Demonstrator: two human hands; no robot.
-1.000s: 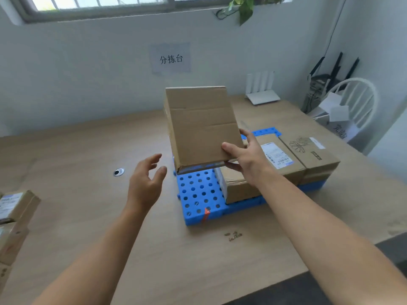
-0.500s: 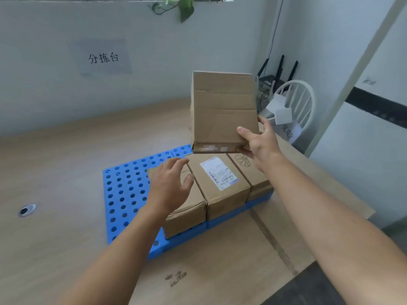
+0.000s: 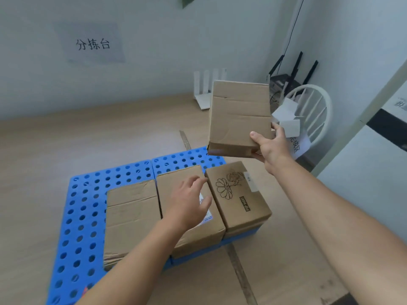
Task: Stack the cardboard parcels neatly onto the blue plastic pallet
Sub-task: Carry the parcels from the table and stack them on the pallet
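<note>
Right hand (image 3: 272,148) grips the creased plain parcel (image 3: 240,117) by its lower corner, upright, long axis vertical, above the pallet's (image 3: 88,208) far end; left hand (image 3: 189,204) spread, empty

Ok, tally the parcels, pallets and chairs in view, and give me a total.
Parcels: 4 (left parcel, middle parcel, flower parcel, held parcel in the right hand)
Pallet: 1
Chair: 1
Total: 6
</note>
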